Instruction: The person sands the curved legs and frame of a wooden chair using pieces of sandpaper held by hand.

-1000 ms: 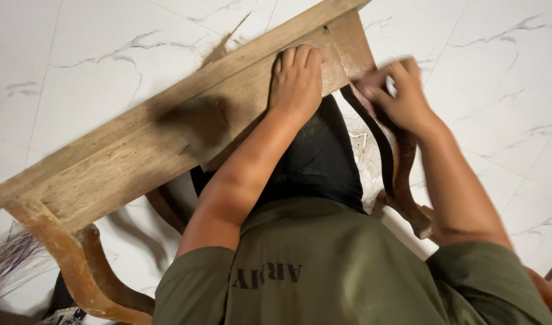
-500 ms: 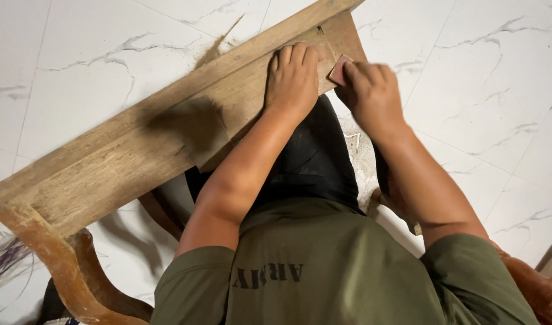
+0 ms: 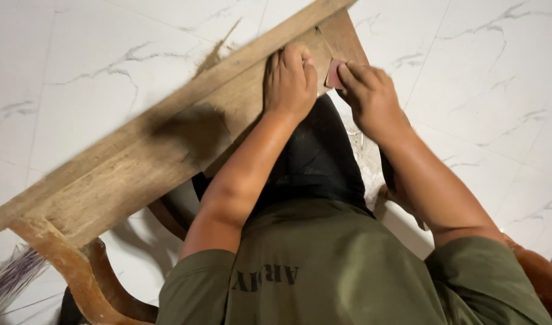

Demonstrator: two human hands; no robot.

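Observation:
A long bare wooden rail of a furniture frame (image 3: 137,168) lies diagonally across my lap over a white marble floor. My left hand (image 3: 289,78) presses flat on the rail near its upper right end, fingers together. Just to the right, my right hand (image 3: 369,96) pinches a small reddish-brown piece of sandpaper (image 3: 334,73) against the wood at that end. A curved wooden leg (image 3: 65,271) joins the rail at the lower left.
White marble-patterned floor tiles (image 3: 480,72) surround the frame. Fine sawdust (image 3: 218,51) lies on the floor beyond the rail. A broom's bristles (image 3: 11,280) show at the lower left edge. Another curved wooden part (image 3: 540,277) sits at the lower right.
My right hand has moved left and up along the frame's end with the sandpaper, coming close beside my left hand. The left hand has stayed pressed on the rail.

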